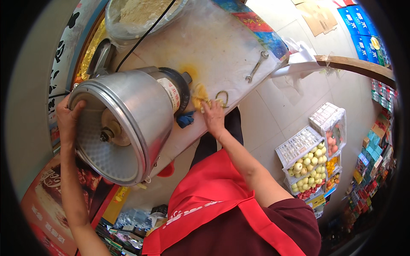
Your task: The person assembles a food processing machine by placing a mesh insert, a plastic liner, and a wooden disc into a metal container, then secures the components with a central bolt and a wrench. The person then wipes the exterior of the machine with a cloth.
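A big silvery metal machine (141, 98) lies on its side on the table, its wide round mouth toward me. Inside that mouth are a dimpled wall and a central spindle (111, 131). My left hand (69, 117) grips the rim at the far left, thumb over the edge and the other fingers mostly hidden behind it. Beyond the machine's dark base, my right hand (213, 116) is closed on a crumpled yellow cloth (199, 96) against the tabletop. Next to it lie a thin greenish loop (223, 98) and a dark blue cloth (185, 120).
An open-ended wrench (257, 66) lies near the table's right edge. A plastic-lined tub of pale powder (143, 13) stands at the back left, with a black cable (145, 36) crossing it. Crates of fruit (307, 164) stand on the floor to the right.
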### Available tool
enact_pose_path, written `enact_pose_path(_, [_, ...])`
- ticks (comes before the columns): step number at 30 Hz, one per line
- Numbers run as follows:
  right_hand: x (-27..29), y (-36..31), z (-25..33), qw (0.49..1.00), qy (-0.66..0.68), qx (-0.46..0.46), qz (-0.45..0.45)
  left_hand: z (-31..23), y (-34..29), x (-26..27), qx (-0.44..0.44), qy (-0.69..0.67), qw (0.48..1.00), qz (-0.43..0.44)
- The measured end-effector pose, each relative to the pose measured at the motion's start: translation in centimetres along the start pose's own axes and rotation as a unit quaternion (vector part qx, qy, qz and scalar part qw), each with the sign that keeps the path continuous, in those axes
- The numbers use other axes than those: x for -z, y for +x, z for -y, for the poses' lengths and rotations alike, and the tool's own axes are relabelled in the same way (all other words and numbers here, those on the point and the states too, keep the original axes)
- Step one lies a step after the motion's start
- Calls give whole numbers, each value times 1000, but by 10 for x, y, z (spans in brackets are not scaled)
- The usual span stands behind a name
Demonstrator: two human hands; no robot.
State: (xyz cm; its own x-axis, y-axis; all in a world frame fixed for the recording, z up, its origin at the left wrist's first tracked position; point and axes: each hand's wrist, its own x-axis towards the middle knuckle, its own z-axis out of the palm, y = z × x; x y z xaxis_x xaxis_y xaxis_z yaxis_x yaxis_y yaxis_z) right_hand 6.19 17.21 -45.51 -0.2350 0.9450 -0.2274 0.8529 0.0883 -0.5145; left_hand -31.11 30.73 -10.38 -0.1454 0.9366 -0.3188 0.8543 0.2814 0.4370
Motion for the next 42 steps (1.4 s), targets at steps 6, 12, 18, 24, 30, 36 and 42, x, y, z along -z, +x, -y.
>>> enact_pose_path(6, [36, -4, -29, 984, 127, 35, -121, 0, 1, -2, -35, 16, 999, -19])
enact_pose_path(12, [90, 103, -133, 932, -86, -298, -189, -3, 0, 0, -25, 34, 999, -21])
enact_pose_path(18, [73, 159, -123, 965, -181, -144, -123, -9, 1, -2, -19, 12, 1000, -9])
enact_pose_path(24, [28, 243, -50, 966, -97, 209, -118, -9, -1, -3, -14, -4, 1000, -22])
enact_pose_path(30, [-18, 266, 29, 916, 53, 394, 52, -6, -2, -1, -5, -18, 1000, -14])
enact_pose_path(36, [11, 162, 5, 946, 278, 89, -141, -2, -2, -4, -6, -45, 999, -19])
enact_pose_path(42, [20, 14, -20, 944, 76, 319, 31, 6, -1, -1, -20, 7, 1000, -11])
